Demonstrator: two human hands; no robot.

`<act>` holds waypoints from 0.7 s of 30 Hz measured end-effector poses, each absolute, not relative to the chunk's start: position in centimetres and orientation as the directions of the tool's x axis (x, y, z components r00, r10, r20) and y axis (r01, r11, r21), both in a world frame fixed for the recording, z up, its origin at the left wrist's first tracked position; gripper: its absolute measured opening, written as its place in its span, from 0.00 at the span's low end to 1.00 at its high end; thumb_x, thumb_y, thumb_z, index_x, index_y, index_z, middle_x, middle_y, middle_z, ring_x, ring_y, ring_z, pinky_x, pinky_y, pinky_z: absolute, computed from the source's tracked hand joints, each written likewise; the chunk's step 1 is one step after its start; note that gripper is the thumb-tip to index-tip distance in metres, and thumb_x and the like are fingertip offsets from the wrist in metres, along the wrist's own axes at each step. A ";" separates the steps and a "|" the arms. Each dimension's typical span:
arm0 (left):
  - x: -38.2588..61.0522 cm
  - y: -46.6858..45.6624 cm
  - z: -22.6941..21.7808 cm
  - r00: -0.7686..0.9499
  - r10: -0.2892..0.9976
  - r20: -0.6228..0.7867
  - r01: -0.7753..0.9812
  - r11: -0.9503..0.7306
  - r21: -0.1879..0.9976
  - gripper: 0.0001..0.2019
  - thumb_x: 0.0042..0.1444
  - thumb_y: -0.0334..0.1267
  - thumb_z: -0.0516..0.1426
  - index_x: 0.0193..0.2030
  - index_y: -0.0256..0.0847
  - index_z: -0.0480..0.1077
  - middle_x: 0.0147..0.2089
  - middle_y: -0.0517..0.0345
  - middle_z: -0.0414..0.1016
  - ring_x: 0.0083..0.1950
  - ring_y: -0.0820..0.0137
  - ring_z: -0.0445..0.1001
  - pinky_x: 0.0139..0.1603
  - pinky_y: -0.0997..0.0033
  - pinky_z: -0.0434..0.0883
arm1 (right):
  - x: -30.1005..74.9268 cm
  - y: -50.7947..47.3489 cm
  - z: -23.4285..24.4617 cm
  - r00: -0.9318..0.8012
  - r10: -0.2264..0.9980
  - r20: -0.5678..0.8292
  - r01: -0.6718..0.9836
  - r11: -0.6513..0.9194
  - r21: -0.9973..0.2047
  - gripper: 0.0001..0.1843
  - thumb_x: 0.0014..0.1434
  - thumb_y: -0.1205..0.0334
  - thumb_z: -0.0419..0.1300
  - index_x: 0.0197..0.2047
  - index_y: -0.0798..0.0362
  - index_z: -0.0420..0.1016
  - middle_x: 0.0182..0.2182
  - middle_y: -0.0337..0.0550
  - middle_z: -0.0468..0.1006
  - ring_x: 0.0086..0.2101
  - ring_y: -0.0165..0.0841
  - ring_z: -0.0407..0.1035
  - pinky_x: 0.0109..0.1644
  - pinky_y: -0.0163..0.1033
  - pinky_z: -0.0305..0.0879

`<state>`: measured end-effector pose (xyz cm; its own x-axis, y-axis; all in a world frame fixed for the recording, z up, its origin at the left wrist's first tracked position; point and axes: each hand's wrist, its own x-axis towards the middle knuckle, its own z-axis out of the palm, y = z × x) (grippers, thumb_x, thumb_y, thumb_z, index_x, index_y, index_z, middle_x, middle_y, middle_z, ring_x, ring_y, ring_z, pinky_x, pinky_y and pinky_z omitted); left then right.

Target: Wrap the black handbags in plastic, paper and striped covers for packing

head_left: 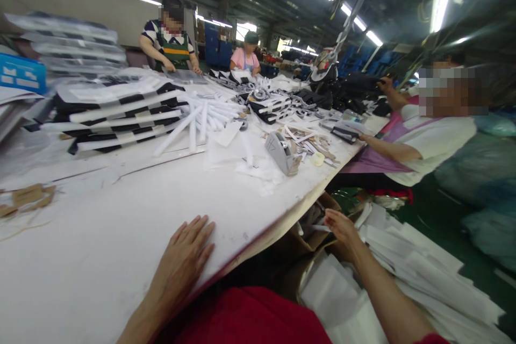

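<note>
My left hand [187, 250] lies flat on the white tabletop [100, 247] near its front edge, fingers stretched and holding nothing. Off the table's edge, my right hand [341, 226] is over a cardboard box [332, 199], its fingers drawn together. Whatever they grip is too small to make out; a white strip [321, 228] shows just beside the fingertips. Below that hand, a container holds white sheets [342, 301]. Farther up the table stands a grey tape dispenser [281, 153], apart from both hands.
Stacked black-and-white checked fabric pieces [124, 113] lie at the left, beside a pile of white rolls [209, 115]. Paper scraps [310, 142] litter the right edge. A co-worker in a purple apron [374, 153] stands at the right; others work across the table. Loose white sheets [419, 258] fill the lower right.
</note>
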<state>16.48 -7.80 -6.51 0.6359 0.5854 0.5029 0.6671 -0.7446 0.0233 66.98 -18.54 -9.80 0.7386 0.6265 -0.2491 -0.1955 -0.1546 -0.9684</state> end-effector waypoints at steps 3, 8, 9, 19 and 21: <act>16.6 -7.8 -6.4 0.632 0.588 0.504 0.668 -0.744 0.030 0.21 0.67 0.45 0.45 0.59 0.43 0.69 0.63 0.49 0.70 0.63 0.58 0.68 0.64 0.53 0.64 | 63.1 -21.0 -12.6 0.695 0.606 -0.387 -0.290 -0.256 -0.922 0.19 0.39 0.63 0.74 0.28 0.48 0.66 0.17 0.32 0.74 0.21 0.33 0.74 0.33 0.41 0.78; 16.8 -8.2 -5.6 0.629 0.628 0.457 0.675 -0.733 0.078 0.21 0.68 0.45 0.44 0.59 0.40 0.70 0.63 0.46 0.70 0.64 0.57 0.68 0.64 0.51 0.64 | 56.3 -22.3 -17.1 0.506 0.637 -0.581 -0.364 -0.453 -0.814 0.13 0.45 0.66 0.69 0.34 0.54 0.71 0.31 0.50 0.81 0.36 0.42 0.79 0.43 0.46 0.77; 16.9 -8.3 -5.4 0.634 0.635 0.440 0.676 -0.732 0.082 0.21 0.68 0.44 0.44 0.59 0.40 0.70 0.63 0.46 0.70 0.64 0.56 0.68 0.63 0.50 0.64 | 55.4 -22.2 -17.7 0.476 0.640 -0.603 -0.358 -0.485 -0.798 0.14 0.46 0.67 0.68 0.37 0.56 0.72 0.34 0.53 0.82 0.38 0.42 0.79 0.42 0.46 0.76; 16.9 -8.6 -4.9 0.630 0.647 0.431 0.679 -0.727 0.099 0.21 0.68 0.45 0.44 0.59 0.40 0.69 0.63 0.46 0.70 0.64 0.57 0.68 0.64 0.51 0.63 | 53.6 -19.5 -19.4 0.555 0.648 -0.522 0.170 -0.702 -0.691 0.16 0.48 0.63 0.65 0.42 0.51 0.69 0.19 0.31 0.70 0.19 0.28 0.64 0.21 0.30 0.57; 16.8 -8.4 -5.4 0.621 0.627 0.470 0.676 -0.732 0.085 0.21 0.68 0.45 0.45 0.59 0.41 0.70 0.62 0.47 0.71 0.63 0.59 0.69 0.64 0.54 0.64 | 53.2 -19.4 -19.3 0.558 0.681 -0.475 0.326 -0.706 -0.629 0.11 0.47 0.66 0.63 0.37 0.51 0.71 0.18 0.31 0.68 0.22 0.30 0.67 0.25 0.33 0.60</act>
